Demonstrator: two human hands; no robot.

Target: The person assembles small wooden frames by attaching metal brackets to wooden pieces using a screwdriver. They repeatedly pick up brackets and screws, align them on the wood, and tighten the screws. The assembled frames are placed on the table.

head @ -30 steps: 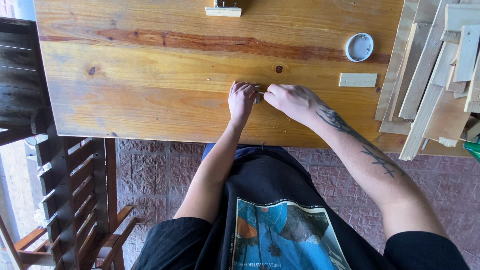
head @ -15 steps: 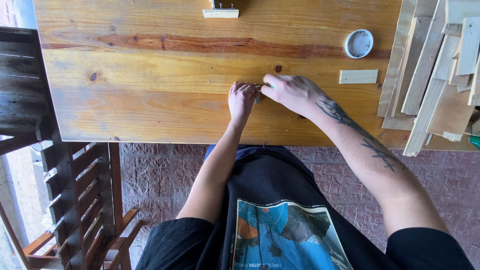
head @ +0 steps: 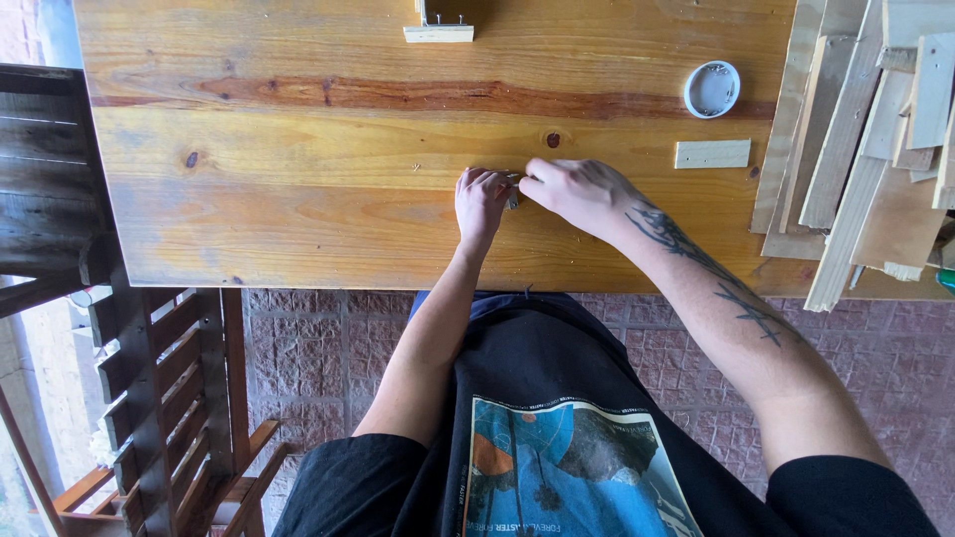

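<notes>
Where both hands meet: small upright piece (head: 512, 194).

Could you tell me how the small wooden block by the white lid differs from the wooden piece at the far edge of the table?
The small wooden block lies flat and bare, right of the hands; the wooden piece at the far edge carries metal pins and is partly cut off by the frame. The block sits just below the white round lid; the far piece stands alone. Both are pale wood on the wooden table, untouched by either hand.

Round lid (head: 711, 89) and small block (head: 711, 153) on table (head: 298, 149), right of both hands, beside stacked boards (head: 865, 149).
</notes>
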